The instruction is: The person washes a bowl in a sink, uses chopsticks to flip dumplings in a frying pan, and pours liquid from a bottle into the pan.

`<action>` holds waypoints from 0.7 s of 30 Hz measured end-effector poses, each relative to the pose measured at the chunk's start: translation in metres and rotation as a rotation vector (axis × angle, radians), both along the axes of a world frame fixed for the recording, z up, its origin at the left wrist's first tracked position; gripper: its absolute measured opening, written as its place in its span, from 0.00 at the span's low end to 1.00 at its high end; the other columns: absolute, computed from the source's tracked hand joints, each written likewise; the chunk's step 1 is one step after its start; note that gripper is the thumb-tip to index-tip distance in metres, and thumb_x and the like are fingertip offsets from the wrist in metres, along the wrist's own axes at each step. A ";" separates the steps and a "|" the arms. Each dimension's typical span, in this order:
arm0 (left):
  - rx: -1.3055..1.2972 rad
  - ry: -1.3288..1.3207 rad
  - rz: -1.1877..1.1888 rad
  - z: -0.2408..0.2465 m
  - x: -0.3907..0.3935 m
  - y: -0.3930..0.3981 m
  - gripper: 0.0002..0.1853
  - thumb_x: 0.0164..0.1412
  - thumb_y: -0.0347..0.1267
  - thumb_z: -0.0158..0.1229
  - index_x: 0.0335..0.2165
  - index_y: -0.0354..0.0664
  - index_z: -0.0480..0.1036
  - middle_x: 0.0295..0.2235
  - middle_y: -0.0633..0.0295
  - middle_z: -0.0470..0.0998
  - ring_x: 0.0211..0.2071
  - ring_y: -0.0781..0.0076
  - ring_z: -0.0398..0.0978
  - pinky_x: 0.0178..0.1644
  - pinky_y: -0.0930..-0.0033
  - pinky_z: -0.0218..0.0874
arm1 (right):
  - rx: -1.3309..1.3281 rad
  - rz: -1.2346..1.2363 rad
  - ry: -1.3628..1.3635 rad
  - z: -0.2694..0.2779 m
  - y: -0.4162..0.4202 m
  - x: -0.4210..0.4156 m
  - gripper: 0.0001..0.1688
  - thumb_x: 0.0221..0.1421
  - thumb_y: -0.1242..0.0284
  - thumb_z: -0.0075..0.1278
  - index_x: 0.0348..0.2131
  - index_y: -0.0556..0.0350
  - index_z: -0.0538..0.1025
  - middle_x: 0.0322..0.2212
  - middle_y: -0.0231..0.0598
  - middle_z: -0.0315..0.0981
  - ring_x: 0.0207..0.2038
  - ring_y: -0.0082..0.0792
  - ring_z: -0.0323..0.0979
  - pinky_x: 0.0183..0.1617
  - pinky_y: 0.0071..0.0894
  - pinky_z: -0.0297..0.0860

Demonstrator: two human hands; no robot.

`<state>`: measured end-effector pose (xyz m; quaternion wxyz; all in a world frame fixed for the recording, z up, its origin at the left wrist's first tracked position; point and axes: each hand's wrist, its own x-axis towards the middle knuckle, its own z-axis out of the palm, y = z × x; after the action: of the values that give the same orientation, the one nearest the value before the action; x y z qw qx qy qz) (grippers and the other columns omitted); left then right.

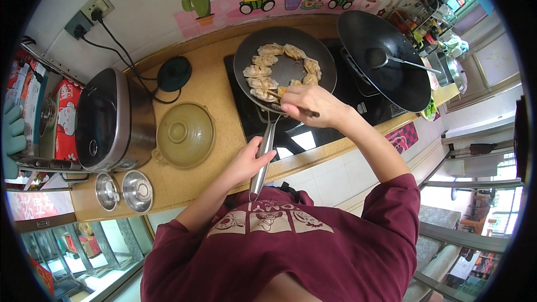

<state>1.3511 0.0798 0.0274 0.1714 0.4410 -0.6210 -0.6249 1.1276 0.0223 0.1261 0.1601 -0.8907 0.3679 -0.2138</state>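
Observation:
A dark frying pan (285,63) sits on the left part of a black glass cooktop (312,139). Several browned dumplings (259,71) lie in a ring in it. My left hand (250,160) is closed around the pan's metal handle (268,136). My right hand (312,105) grips a pair of chopsticks (272,93) over the pan's near edge, their tips at the dumplings on the lower left. Part of the ring is hidden behind this hand. To the right stands a large black wok (390,79) with a metal ladle (409,62) in it.
Left of the cooktop, a green-brown lidded clay pot (184,134) stands beside a rice cooker (113,121). Two steel bowls (137,191) are at the counter's front left. A dark round object (174,73) and power cords (121,56) lie near the wall. Leafy greens (430,109) are beyond the wok.

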 end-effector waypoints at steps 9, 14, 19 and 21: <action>-0.004 0.000 0.020 -0.005 0.001 0.001 0.17 0.55 0.38 0.55 0.38 0.37 0.64 0.21 0.65 0.69 0.22 0.79 0.66 0.26 0.75 0.59 | 0.406 -0.588 -0.697 -0.038 -0.012 -0.014 0.28 0.61 0.62 0.28 0.20 0.62 0.70 0.15 0.37 0.69 0.17 0.27 0.70 0.22 0.27 0.67; 0.014 0.015 0.021 -0.004 0.000 0.002 0.17 0.56 0.38 0.55 0.38 0.37 0.63 0.21 0.65 0.69 0.22 0.79 0.66 0.26 0.74 0.59 | 0.645 -0.966 -1.085 -0.055 -0.025 -0.038 0.32 0.60 0.56 0.22 0.25 0.65 0.68 0.18 0.50 0.71 0.17 0.36 0.73 0.20 0.28 0.72; 0.021 0.021 -0.005 -0.003 0.000 0.000 0.16 0.57 0.35 0.53 0.39 0.36 0.62 0.23 0.67 0.68 0.23 0.82 0.66 0.26 0.77 0.59 | 0.581 -0.985 -1.049 -0.040 -0.019 -0.042 0.34 0.60 0.56 0.22 0.22 0.65 0.70 0.15 0.47 0.71 0.16 0.33 0.73 0.20 0.25 0.72; 0.012 0.033 0.025 -0.005 0.000 0.002 0.17 0.56 0.38 0.54 0.38 0.36 0.63 0.21 0.65 0.69 0.22 0.79 0.66 0.26 0.75 0.59 | 0.489 -0.954 -0.980 -0.031 -0.016 -0.042 0.34 0.60 0.55 0.23 0.21 0.64 0.70 0.15 0.46 0.71 0.16 0.31 0.73 0.19 0.25 0.71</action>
<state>1.3512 0.0819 0.0223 0.1865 0.4393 -0.6087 -0.6337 1.0852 0.0067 0.0952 0.3906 -0.3737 0.6396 -0.5466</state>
